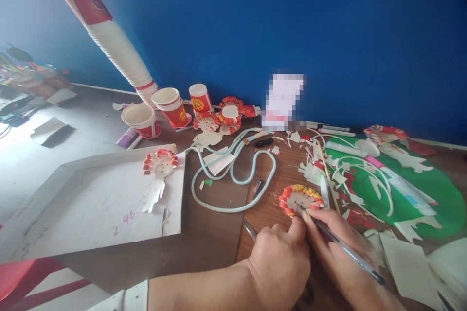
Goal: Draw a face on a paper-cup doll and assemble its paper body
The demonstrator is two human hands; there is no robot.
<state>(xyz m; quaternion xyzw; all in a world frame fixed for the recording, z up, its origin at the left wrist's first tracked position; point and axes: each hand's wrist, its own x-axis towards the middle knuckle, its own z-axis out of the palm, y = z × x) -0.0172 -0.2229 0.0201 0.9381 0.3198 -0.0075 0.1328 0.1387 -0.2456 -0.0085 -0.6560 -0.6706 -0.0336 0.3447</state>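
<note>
- Table: brace forearms here.
- Left hand: curled at cut-out's near edge; can't tell if pinching. Should stop rotation.
- Right hand: gripping pen low, good control.
- Cut-out: just beyond both hands; spare the red curls.
- Pen: tip at pale face; stroke lightly.

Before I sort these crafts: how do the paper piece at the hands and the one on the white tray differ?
The near piece is under the pen in the right hand; the tray piece lies untouched. The near piece's curls show yellow print; the tray piece's look mostly red. Both have pale, curl-ringed centres.
</note>
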